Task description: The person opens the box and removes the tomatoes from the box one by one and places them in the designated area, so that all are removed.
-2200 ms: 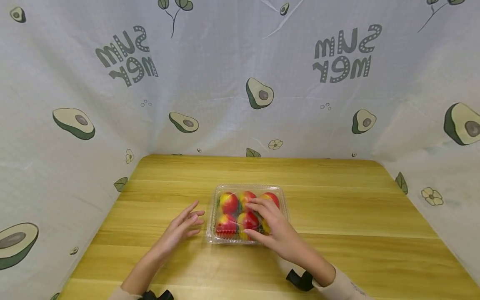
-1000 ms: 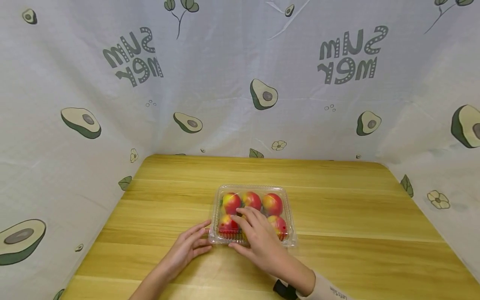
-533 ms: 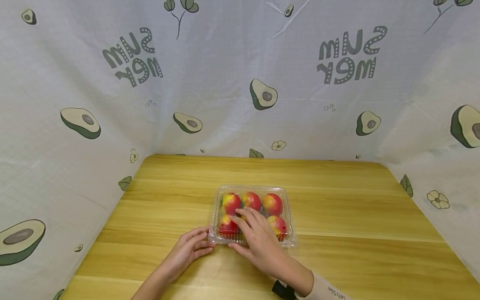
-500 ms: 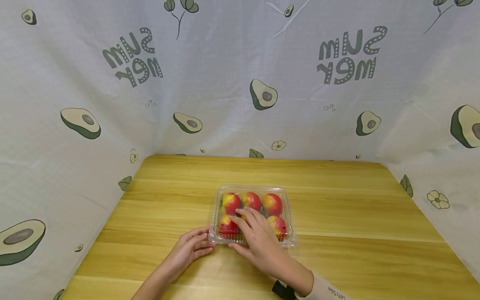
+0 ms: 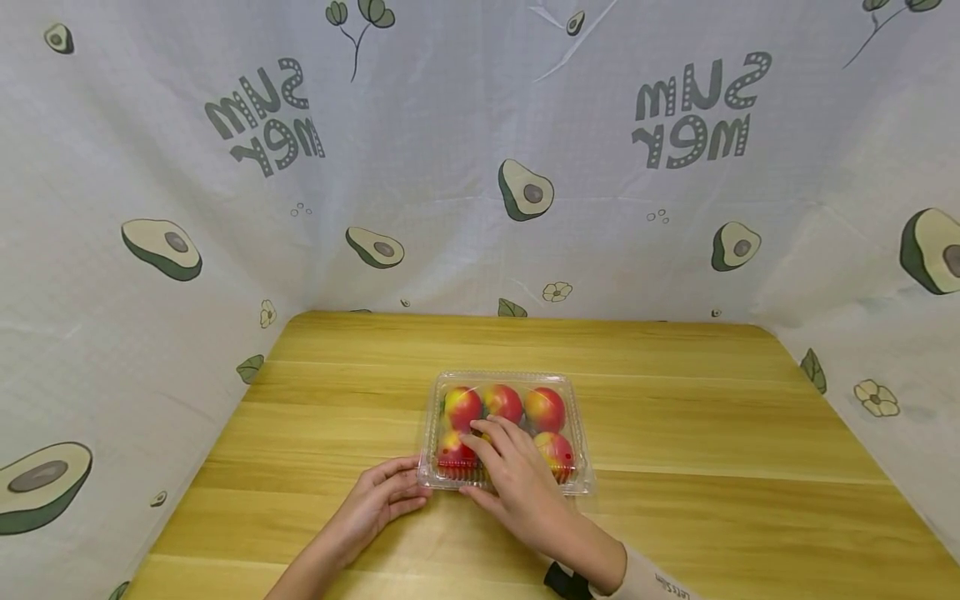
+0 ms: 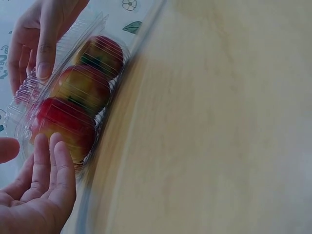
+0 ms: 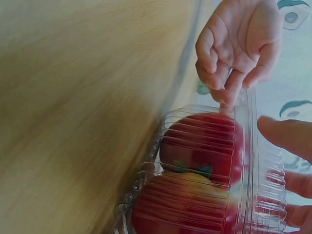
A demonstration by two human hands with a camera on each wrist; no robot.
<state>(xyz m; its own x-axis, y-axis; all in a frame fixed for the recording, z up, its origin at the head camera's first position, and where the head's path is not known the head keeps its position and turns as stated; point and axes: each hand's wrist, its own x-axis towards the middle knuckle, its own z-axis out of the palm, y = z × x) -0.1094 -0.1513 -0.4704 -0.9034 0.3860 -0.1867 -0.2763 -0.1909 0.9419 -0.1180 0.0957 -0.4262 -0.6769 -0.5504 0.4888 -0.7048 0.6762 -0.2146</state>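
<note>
A clear plastic clamshell box (image 5: 504, 377) of red-and-yellow fruits lies on the table, its lid down. My right hand (image 5: 517, 487) arches over the front of the lid, fingers bent on top and thumb at the front rim. In the right wrist view its thumb (image 7: 287, 134) meets the rim of the box (image 7: 251, 156). At the front left corner, my left hand (image 5: 378, 500) has its fingertips against the box's side. Seen from the left wrist, the fingers of that hand (image 6: 46, 195) are loosely extended beside the fruits. A front-row fruit is mostly covered by my right hand.
The wooden table (image 5: 735, 417) extends on both sides of the box. A pale curtain (image 5: 450, 125) printed with avocados hangs around the back and sides. A black strap (image 5: 567, 581) sits near the right wrist.
Over the last two seconds my right hand has moved left to the middle of the box's front edge. My left hand has come in to the corner. Both have barely moved since half a second ago.
</note>
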